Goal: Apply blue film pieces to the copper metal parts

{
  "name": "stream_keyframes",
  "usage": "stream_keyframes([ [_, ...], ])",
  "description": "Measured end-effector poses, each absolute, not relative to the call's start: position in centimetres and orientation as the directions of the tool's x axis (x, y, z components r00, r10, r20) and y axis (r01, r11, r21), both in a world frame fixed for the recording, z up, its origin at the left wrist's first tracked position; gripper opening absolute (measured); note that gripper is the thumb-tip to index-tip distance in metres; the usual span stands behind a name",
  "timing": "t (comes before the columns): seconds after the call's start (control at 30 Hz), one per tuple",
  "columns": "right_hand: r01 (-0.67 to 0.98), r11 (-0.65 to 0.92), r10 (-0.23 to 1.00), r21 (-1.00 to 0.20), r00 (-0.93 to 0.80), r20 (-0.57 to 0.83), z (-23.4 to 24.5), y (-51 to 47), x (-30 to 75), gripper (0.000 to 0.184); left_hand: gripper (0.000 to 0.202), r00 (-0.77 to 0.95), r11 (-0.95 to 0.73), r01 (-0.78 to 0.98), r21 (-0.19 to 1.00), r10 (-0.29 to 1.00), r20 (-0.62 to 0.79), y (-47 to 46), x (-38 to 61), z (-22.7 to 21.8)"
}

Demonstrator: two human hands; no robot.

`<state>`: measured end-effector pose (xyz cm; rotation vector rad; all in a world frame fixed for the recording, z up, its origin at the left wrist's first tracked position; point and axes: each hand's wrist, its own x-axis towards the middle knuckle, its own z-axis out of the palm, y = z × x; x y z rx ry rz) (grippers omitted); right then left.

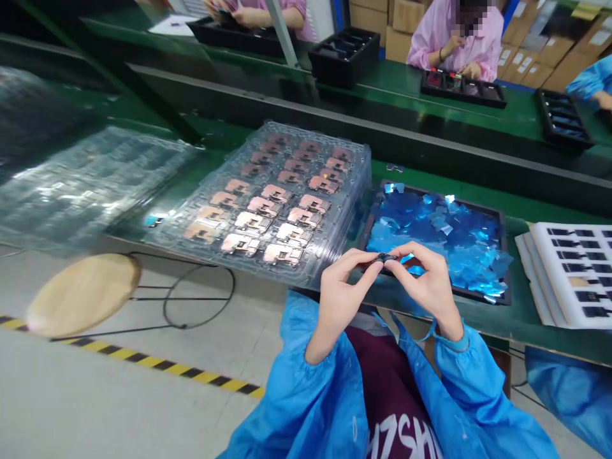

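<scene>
My left hand [342, 296] and my right hand [428, 284] meet above the green workbench [478, 312], pinching a small dark component [385, 257] between their fingertips. Just beyond my right hand lies a black tray [440, 201] heaped with shiny blue film pieces [430, 236]. To the left of my hands, a stack of transparent blister trays [287, 137] holds rows of copper-coloured parts [270, 207]. Blue sleeves cover both my forearms.
A white tray of black parts [574, 274] sits at the bench's right end. Further transparent trays [81, 185] lie to the left. A round wooden stool [82, 294] stands on the floor. Beyond a dark rail [382, 127], people in pink [454, 38] work at black trays.
</scene>
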<state>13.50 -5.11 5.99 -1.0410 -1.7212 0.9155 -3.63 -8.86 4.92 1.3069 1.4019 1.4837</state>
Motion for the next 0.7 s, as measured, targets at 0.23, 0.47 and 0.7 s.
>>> stream_keyframes([
  [0.23, 0.286, 0.397, 0.904, -0.872, -0.284, 0.318, 5.7, -4.9, 13.5, 0.028, 0.020, -0.230, -0.074, 0.019, 0.997, 0.970, 0.076, -8.9, -4.2, 4.7],
  [0.47, 0.500, 0.594, 0.793, -0.630, -0.234, 0.563, 5.7, -5.2, 12.6, 0.021, 0.030, -0.272, 0.022, -0.161, 0.987, 0.960, -0.066, -8.8, -3.7, 3.8],
  [0.7, 0.581, 0.682, 0.667, -0.443, -0.247, 0.703, 4.8, -4.9, 12.6, 0.021, 0.033, -0.177, 0.027, -0.176, 0.984, 0.983, -0.058, -9.2, -3.9, 3.7],
])
